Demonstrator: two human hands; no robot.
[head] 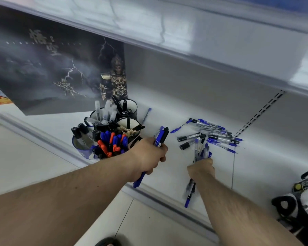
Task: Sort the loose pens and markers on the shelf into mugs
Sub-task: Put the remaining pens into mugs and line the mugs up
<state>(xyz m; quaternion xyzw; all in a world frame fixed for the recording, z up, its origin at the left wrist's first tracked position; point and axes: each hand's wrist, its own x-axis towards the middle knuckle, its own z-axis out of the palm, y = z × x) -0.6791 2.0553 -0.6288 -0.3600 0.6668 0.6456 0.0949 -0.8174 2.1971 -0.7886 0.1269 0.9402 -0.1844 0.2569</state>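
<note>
two hands work over a white shelf (185,107). left hand (148,156), centre frame, grips a bundle of blue and black markers (161,136); right hand (201,168), just right of it, grips a bunch of blue pens (201,150). loose pens (215,134) lie scattered centre right. filled mugs (112,128) cluster left of centre, before a dark poster (52,68).
</note>
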